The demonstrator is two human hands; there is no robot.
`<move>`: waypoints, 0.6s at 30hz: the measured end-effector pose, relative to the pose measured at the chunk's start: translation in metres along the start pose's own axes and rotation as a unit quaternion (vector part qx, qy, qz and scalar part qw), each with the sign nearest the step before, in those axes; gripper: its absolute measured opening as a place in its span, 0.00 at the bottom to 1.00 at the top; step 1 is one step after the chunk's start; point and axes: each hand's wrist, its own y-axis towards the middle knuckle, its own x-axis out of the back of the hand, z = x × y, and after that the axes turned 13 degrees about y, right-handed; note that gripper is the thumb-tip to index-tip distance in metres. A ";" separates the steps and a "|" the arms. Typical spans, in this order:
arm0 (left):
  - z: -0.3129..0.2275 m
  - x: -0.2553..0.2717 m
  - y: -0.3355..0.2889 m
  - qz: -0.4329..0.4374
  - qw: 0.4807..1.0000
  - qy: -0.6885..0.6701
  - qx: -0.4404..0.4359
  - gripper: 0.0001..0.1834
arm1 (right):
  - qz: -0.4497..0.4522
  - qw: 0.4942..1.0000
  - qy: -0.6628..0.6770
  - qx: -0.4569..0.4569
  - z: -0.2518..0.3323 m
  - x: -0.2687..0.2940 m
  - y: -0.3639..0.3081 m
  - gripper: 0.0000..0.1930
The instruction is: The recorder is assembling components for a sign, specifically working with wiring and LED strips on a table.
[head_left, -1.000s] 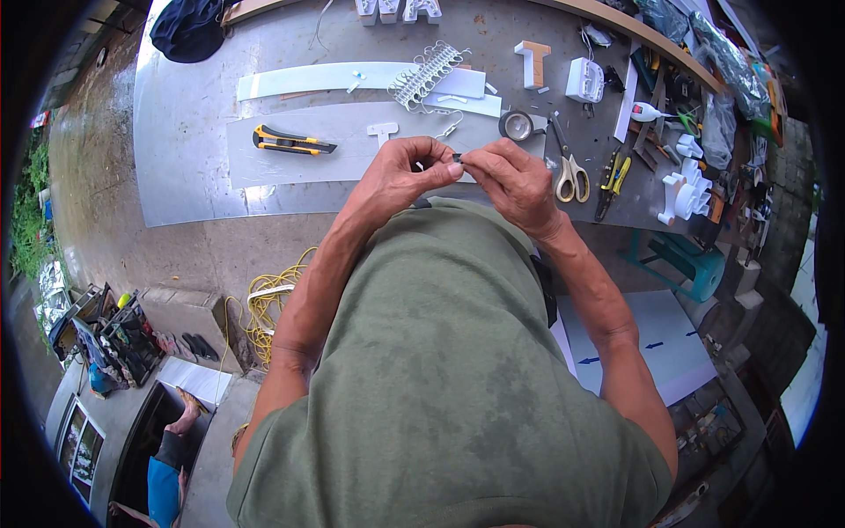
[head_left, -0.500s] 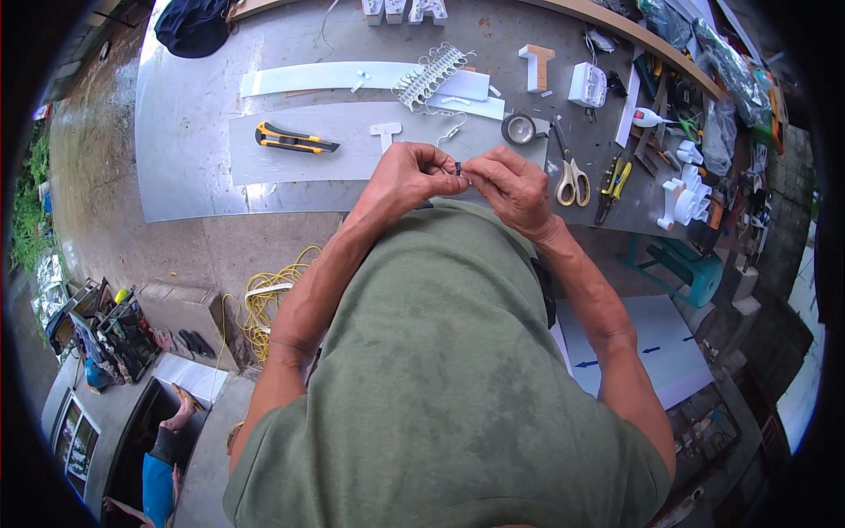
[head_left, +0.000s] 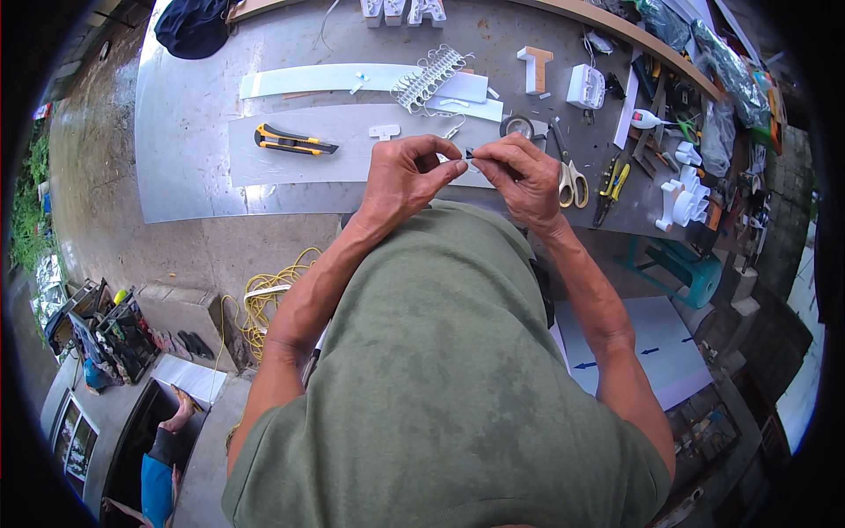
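Observation:
My left hand (head_left: 400,174) and my right hand (head_left: 526,180) meet fingertip to fingertip over the table's near edge, both closed in a pinch. A small black strip (head_left: 470,153) shows at the tips of my right thumb and forefinger. Whatever my left fingertips hold is too small to make out. Just beyond them a string of white LED modules (head_left: 431,77) trails a thin wire (head_left: 455,129) toward my hands. A white T-shaped piece (head_left: 384,132) lies behind my left hand. Beyond my right hand sits a roll of black tape (head_left: 517,128).
A yellow-black utility knife (head_left: 295,140) lies left on a pale sheet (head_left: 264,167). Scissors (head_left: 572,180) and yellow-handled pliers (head_left: 613,187) lie right. White strips (head_left: 326,79) and a standing letter T (head_left: 535,70) are farther back. Another person (head_left: 158,475) is at lower left.
Both hands have shifted slightly away from me, and a narrow gap shows between their fingertips. The black strip has moved with my right fingertips. The things on the table lie as before.

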 end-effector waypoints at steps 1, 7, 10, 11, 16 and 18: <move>0.001 -0.002 0.000 -0.006 1.000 0.011 -0.012 0.10 | 0.000 1.000 0.000 0.000 0.000 0.000 0.000 0.09; 0.006 -0.002 0.001 -0.027 0.992 0.074 -0.102 0.07 | -0.001 1.000 0.002 -0.002 -0.002 0.000 0.000 0.10; 0.006 -0.002 0.001 -0.042 0.983 0.112 -0.139 0.07 | 0.015 1.000 -0.008 0.011 -0.005 0.000 0.000 0.10; 0.006 -0.001 0.001 -0.042 0.983 0.112 -0.139 0.07 | 0.019 1.000 -0.005 0.008 -0.006 0.000 0.000 0.10; 0.002 0.003 0.001 -0.080 0.954 0.176 -0.230 0.09 | 0.028 0.999 0.013 -0.027 -0.002 -0.001 -0.001 0.09; 0.003 0.003 0.001 -0.082 0.949 0.190 -0.237 0.09 | 0.045 0.994 0.028 -0.095 -0.001 -0.002 -0.001 0.07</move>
